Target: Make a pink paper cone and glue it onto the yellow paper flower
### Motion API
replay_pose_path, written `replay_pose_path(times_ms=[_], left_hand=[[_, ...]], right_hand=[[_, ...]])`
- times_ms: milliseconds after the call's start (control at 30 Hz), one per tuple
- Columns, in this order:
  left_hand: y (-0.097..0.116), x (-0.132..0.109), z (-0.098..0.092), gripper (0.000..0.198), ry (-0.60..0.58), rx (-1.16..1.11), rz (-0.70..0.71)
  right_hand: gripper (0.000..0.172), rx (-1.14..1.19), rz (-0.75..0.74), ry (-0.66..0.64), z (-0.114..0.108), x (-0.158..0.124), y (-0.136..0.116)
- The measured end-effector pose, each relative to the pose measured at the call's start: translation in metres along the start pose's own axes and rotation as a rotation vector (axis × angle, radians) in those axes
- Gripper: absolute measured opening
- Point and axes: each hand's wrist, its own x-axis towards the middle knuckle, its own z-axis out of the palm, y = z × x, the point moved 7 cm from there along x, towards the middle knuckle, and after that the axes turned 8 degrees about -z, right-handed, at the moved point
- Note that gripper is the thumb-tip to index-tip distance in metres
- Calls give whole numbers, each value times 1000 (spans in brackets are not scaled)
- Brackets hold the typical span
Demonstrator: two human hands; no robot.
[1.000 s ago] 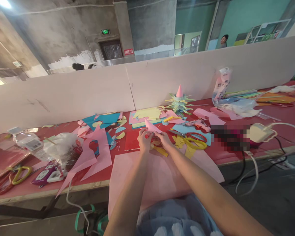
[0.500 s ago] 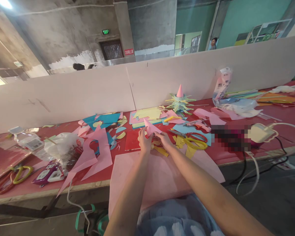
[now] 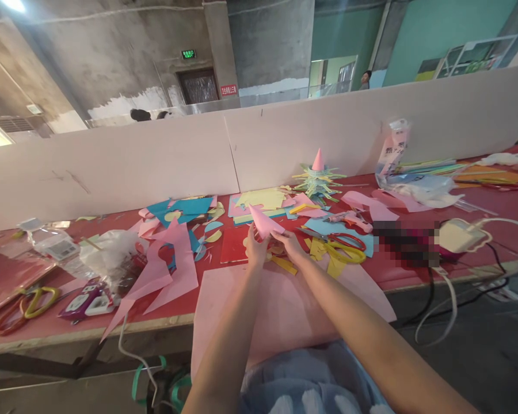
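Note:
A pink paper cone is held between my two hands above the table, its tip pointing up and to the left. My left hand closes on its lower left side, and my right hand grips its right edge. Beneath them lies a large pink sheet that hangs over the table's front edge. Yellow paper pieces and a red sheet are close by. Just right of my right hand are scissors with red and yellow handles. Behind stands a layered fringed-paper tree topped with a pink cone.
Pink paper scraps, a plastic bag, a bottle, a purple-and-white power strip and another pair of scissors lie left. At right are a white charger with cables and a plastic package. A pale partition runs behind.
The pink cone shows more fully between my hands, its tip shifted slightly up and left. Both hands keep their hold. The person in the background has moved slightly left.

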Motion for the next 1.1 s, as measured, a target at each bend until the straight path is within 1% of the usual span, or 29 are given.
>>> replay_pose_path(times_ms=[133,267,367,433,533,633,833,1000,1100], left_hand=[[-4,2,2,62,0,37,-27],[-5,3,2,54,10,27,-38],[-7,5,1,49,23,-5,-48],[-6,5,1,45,7,-26,-54],[-2,4,1,38,-19,-71,-44],[6,0,-3,35,3,-117,-21],[8,-4,-5,34,6,-197,-63],[13,-4,-3,34,4,-144,-3],[16,-5,-2,37,-4,-161,26]], right_hand=[[32,-13,-6,25,-2,2,2],[37,-38,-20,46,-3,3,2],[38,-51,-22,38,-3,4,3],[37,-59,-20,22,-2,3,3],[36,-82,-28,-5,1,1,0],[37,-121,-58,-34,4,-2,-6],[33,-228,-95,-100,11,-6,-11],[39,-229,-97,-97,11,-6,-11],[38,-204,-111,-88,9,-5,-12]])
